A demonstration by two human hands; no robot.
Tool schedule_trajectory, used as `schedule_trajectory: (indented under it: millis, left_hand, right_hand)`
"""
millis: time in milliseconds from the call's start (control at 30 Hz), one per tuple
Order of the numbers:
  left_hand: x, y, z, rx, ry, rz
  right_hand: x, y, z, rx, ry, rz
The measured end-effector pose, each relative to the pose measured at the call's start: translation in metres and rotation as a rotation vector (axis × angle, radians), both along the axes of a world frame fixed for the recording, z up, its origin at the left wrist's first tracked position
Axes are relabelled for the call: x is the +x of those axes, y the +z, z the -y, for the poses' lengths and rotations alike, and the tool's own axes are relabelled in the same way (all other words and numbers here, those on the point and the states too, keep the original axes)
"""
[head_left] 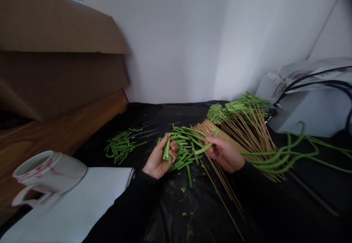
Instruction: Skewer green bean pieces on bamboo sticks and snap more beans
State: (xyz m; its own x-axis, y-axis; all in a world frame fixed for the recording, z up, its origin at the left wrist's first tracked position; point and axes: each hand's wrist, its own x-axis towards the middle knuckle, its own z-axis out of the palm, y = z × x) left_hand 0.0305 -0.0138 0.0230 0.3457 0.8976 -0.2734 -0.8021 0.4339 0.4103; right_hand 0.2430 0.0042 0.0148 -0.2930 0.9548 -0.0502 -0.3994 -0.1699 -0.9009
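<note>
My left hand (160,158) is curled round a small bundle of short green stem pieces (167,149), held upright. My right hand (224,152) pinches one green stem piece (204,148) and a thin wooden skewer (220,193) that runs down toward the near edge. Between the hands lies a loose heap of cut green stems (184,145) on black plastic sheeting (170,213). Both sleeves are black.
A fan of bamboo skewers (247,136) carries threaded stems (236,107) behind my right hand. Long uncut stems (297,151) trail right. Another small pile (121,145) lies left. A white mug (46,175), white paper (82,202), cardboard boxes (55,52) and a grey box with cables (310,100) surround the area.
</note>
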Motion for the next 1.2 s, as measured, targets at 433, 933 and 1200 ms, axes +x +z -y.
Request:
schedule_trajectory:
  millis: [433,933,1200]
  left_hand:
    - [0.017,-0.01,0.016,0.42,-0.411,-0.79]
    - [0.018,-0.01,0.013,0.206,-0.16,-0.66]
    - [0.018,-0.011,0.013,0.247,-0.151,-0.684]
  right_hand:
    - [-0.011,-0.008,0.01,0.197,0.238,0.32]
    - [-0.021,-0.007,0.022,0.223,0.364,0.568]
    - [-0.027,-0.007,0.027,0.184,0.317,0.473]
